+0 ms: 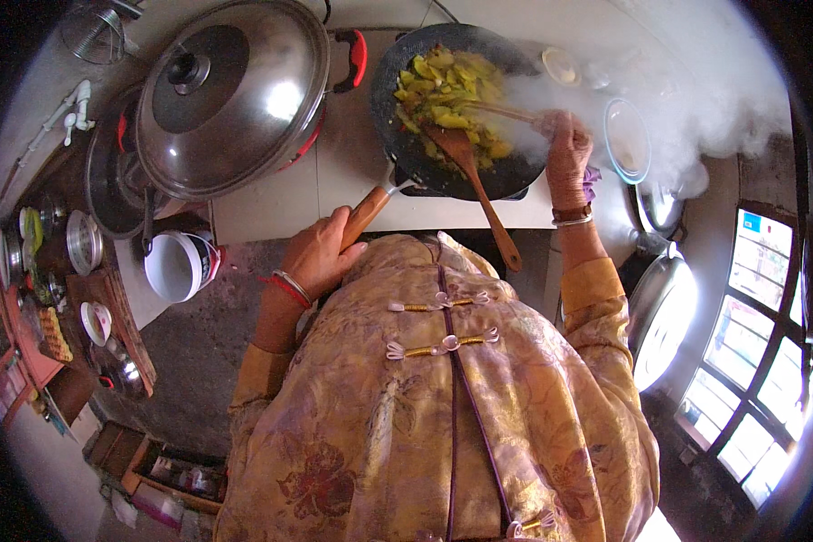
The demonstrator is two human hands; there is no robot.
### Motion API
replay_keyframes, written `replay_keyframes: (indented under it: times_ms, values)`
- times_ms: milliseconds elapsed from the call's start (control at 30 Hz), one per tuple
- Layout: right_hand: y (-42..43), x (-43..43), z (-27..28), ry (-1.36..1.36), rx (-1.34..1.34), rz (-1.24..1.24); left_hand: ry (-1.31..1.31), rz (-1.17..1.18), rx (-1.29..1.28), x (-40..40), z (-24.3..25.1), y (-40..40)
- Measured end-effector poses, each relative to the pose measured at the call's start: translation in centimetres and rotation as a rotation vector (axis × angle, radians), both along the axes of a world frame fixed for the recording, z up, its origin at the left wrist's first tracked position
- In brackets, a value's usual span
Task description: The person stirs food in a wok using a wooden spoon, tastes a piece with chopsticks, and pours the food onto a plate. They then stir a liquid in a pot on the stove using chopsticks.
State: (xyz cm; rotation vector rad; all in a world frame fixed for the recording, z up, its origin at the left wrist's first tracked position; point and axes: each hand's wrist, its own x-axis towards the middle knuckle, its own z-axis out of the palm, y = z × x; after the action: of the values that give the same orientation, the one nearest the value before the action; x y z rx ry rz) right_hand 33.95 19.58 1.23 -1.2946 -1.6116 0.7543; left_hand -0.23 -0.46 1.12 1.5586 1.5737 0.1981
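Observation:
My left hand (318,249) grips the wooden handle (366,215) of a dark frying pan (396,139). Sliced green-yellow vegetables (447,81) fill much of the pan, and thick steam rises at its right side. A wooden spatula (462,150) rests with its blade among the vegetables and its handle over the near rim. Above the pan's right side, my right hand (568,146) holds wooden chopsticks (501,108), whose tips reach into the vegetables.
A large lidded pot (264,129) stands left of the pan. Below it is a white bucket (174,267). Right of my right hand are a blue-rimmed glass lid or bowl (627,139) and a small dish (561,66). A metal lid or pan (664,318) stands further right.

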Motion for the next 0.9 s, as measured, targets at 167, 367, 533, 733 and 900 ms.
replay_keyframes:
  times_ms: [167, 367, 533, 733, 900]
  values:
    - [0.7, 1.6, -1.2, 0.328, -0.157, -0.101, -0.004, -0.002, 0.017, 0.0, -0.4, -0.2]
    - [0.2, 2.2, -2.6, 0.415, -0.072, -0.001, 0.044, -0.023, 0.018, 0.1, 0.6, 0.3]
    - [-0.3, 0.9, -3.1, 0.043, 0.045, 0.018, 0.030, -0.016, 0.034, 0.1, 0.2, 0.2]
    - [-1.8, -1.8, 0.8, 0.195, -0.042, 0.052, 0.074, -0.035, 0.042, 0.4, 1.6, 0.5]
    - [-2.3, -0.8, 2.9, 0.393, 0.002, -0.005, 0.028, 0.005, 0.026, 0.3, 1.2, 0.5]
